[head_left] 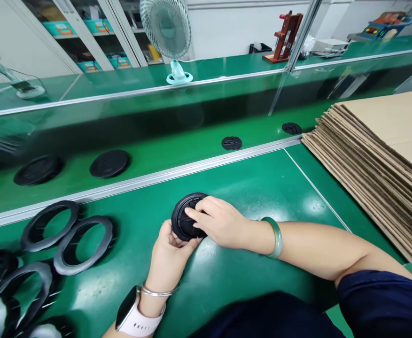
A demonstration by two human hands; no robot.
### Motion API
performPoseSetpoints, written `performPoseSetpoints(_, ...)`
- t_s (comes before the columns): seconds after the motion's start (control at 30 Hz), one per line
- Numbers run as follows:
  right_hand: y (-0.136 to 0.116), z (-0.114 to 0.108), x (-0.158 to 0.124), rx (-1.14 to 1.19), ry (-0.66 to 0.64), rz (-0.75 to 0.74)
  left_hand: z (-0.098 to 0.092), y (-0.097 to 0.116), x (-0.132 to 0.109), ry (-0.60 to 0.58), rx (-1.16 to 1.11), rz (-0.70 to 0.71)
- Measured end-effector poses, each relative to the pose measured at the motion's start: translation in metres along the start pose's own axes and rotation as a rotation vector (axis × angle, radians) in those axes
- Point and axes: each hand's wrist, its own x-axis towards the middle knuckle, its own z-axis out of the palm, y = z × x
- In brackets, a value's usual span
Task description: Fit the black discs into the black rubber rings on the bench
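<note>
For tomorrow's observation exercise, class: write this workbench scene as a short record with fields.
Left hand: cups a black round disc from below; smartwatch on wrist
Right hand: fingers press on top of the disc; green bangle on wrist
Beside: black rings at left, stacked cardboard sheets at right
Beyond: more black discs on a green conveyor belt
Background: desk fan

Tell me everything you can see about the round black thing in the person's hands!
The round black disc looks like moulded plastic or rubber. It has a raised outer rim, and its face shows ridges and grooves. It is tilted between two hands: the left hand cups it from below, and the right hand lies over its face. That hand hides much of the face, so the full pattern cannot be seen. No cracks or damage show on the visible part.
</note>
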Motion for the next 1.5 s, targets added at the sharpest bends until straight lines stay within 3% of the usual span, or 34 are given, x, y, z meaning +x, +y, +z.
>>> performPoseSetpoints(0.1,0.006,-0.003,0.001,0.176,0.136,0.266,-0.001,-0.004,0.002,-0.003,-0.058,0.026)
performPoseSetpoints(0.17,0.01,0.0,0.003,0.319,0.113,0.475,-0.001,-0.006,0.003,-0.009,-0.058,0.028)
performPoseSetpoints(0.27,0.015,0.006,0.007,0.505,0.072,0.615,-0.002,-0.008,0.001,-0.036,-0.037,0.02)
performPoseSetpoints(0.5,0.018,0.013,0.01,0.598,0.198,0.661,-0.008,-0.01,-0.002,-0.135,0.057,0.127)
performPoseSetpoints(0.73,0.022,0.019,0.009,0.581,0.226,0.731,-0.006,-0.006,0.0,-0.156,0.037,0.093)
performPoseSetpoints(0.83,0.022,0.014,0.009,0.638,0.16,0.717,-0.005,-0.005,-0.001,-0.168,0.014,0.087)
performPoseSetpoints(1.0,0.023,0.006,0.01,1.005,-0.047,0.676,-0.005,-0.004,-0.001,-0.175,-0.002,0.085)
performPoseSetpoints(1.27,0.02,0.005,0.015,0.88,-0.056,0.731,-0.004,-0.001,-0.002,-0.204,-0.055,0.049)
performPoseSetpoints(1.4,0.047,0.007,0.014,1.052,-0.032,0.681,-0.005,0.004,0.002,-0.152,-0.136,0.081)
performPoseSetpoints(1.5,0.095,0.002,0.019,0.686,0.219,0.732,-0.016,0.024,0.02,-0.025,-0.114,0.154)
